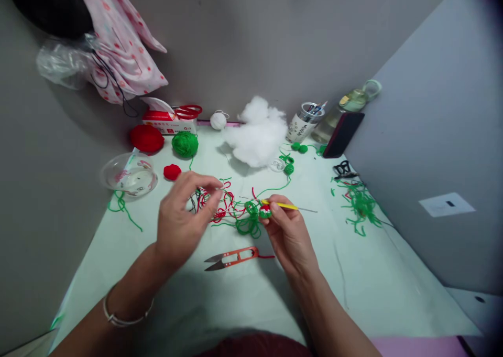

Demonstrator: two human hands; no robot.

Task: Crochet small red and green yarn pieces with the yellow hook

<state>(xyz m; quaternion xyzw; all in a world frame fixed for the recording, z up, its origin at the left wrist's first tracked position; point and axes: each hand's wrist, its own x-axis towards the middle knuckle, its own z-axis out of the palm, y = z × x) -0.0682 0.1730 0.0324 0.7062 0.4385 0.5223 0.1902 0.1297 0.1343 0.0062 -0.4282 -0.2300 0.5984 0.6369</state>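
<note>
My right hand [288, 231] pinches a crochet hook [286, 205] with a yellow grip. Against its thumb and fingers it also holds a small crocheted ball [264, 212] in red, white and green. To the left, my left hand [186, 215] is raised with thumb and forefinger brought together; what lies between the tips, perhaps a strand, is too small to make out. Loose green yarn [248, 223] lies beside the crocheted ball, and tangled red yarn [220, 213] lies behind the left fingertips. Orange thread snips [238, 255] rest on the table below the hands, blades pointing left.
White stuffing [257, 137] sits at the back. Left of it are a green yarn ball [185, 144], a red yarn ball [146, 139] and a clear bowl [129, 176]. A pen holder [304, 123], a leaning phone [343, 134] and green yarn scraps [359, 205] occupy the right.
</note>
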